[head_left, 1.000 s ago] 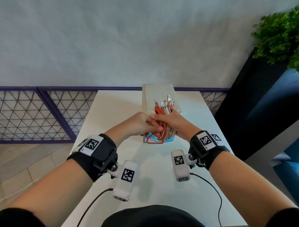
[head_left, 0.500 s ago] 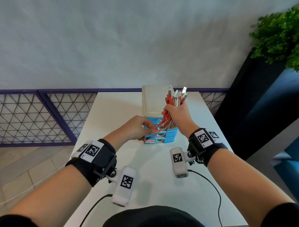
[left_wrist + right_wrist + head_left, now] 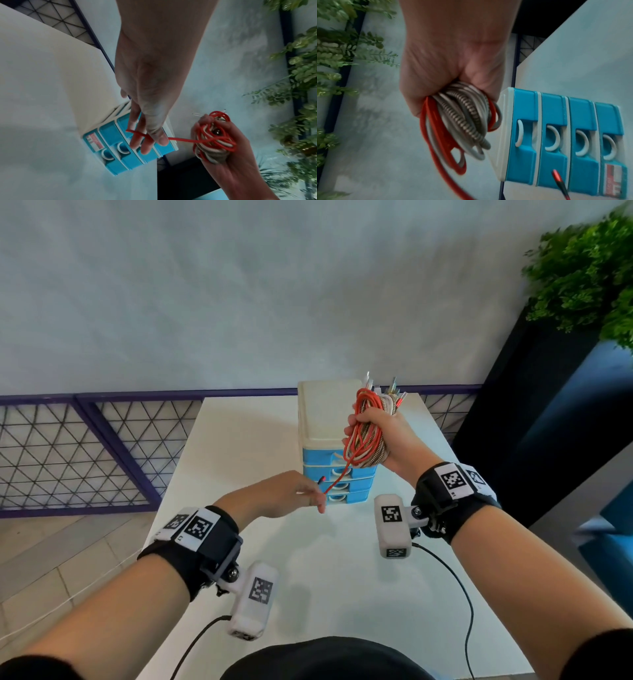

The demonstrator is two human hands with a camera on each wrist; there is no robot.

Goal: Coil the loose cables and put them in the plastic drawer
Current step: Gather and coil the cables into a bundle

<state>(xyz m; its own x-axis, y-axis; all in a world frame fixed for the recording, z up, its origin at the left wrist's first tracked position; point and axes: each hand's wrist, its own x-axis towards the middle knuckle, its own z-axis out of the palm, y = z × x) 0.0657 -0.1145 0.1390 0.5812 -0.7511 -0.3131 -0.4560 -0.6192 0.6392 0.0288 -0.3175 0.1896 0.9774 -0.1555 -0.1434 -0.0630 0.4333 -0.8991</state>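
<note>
Left hand: the left hand (image 3: 287,494) sits at about 7 o'clock from the drawer unit, palm down, fingers mostly straight and reaching toward the drawer fronts. A loose red cable tail (image 3: 181,140) lies across its fingers (image 3: 145,136); whether they pinch it is unclear.
Drawer unit: the plastic drawer unit (image 3: 325,419), four blue drawers (image 3: 551,136) under a cream top, stands at 12 o'clock on the white table (image 3: 239,446). All drawers look shut.
Right hand: the right hand (image 3: 383,433) is raised at 1 o'clock, fist closed round the cable bundle (image 3: 366,433), plugs pointing up.
Risk: the tail may snag on a drawer handle or drag loops out of the coil, because it hangs free. Opening a drawer one-handed may also shift the light unit.
</note>
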